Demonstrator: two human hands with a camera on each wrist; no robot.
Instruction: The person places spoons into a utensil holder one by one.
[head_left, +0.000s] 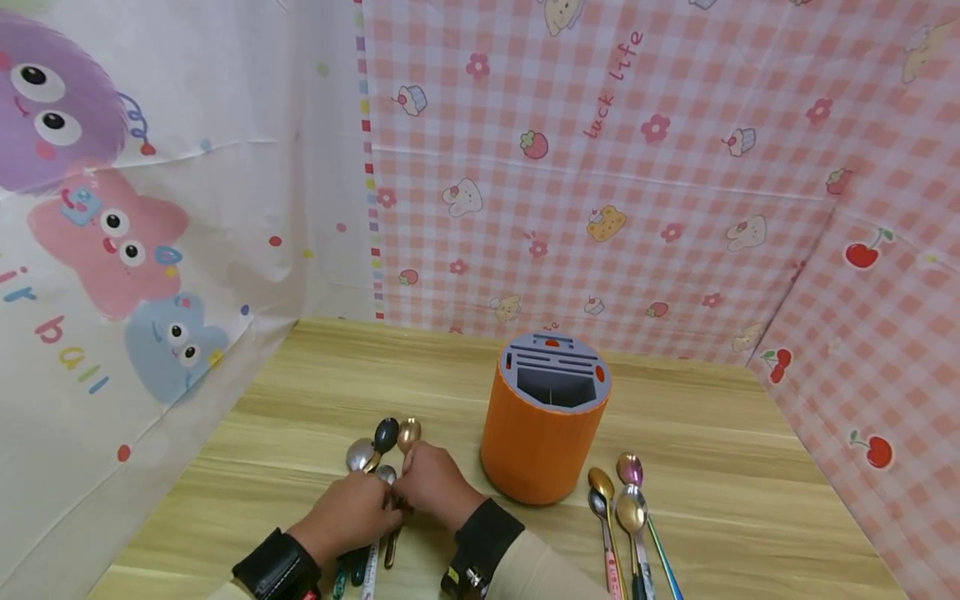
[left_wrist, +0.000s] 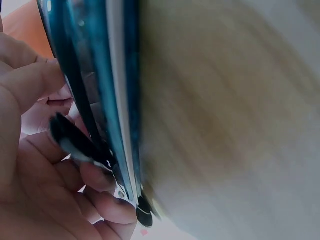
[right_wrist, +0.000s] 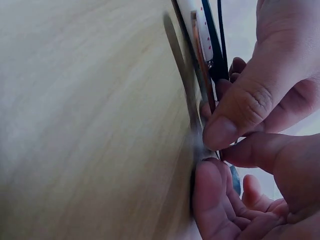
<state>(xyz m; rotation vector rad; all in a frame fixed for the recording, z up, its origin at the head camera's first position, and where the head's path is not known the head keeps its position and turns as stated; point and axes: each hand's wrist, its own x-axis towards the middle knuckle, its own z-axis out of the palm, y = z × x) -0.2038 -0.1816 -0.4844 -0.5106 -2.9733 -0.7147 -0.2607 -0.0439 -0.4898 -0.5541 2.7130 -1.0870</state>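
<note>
On the left of the table [head_left: 255,467], a silver spoon [head_left: 360,454] and a black spoon [head_left: 386,434] lie with bowls pointing away from the person. The left hand [head_left: 348,512] covers their handles, fingers curled, thumb pressed on a copper handle [head_left: 390,552]; whether this belongs to the gold spoon [head_left: 409,432] just right of them is hidden. The right hand [head_left: 438,483] appears to pinch the gold spoon below its bowl, between thumb and forefinger. Further right, the orange holder [head_left: 536,454] stands upright; beyond it lie more spoons [head_left: 631,510]. Assessment: the gold spoon looks light, stiff, unlikely to break, and smooth enough to twist when pinched; mid-handle should be the surest hold.
</note>
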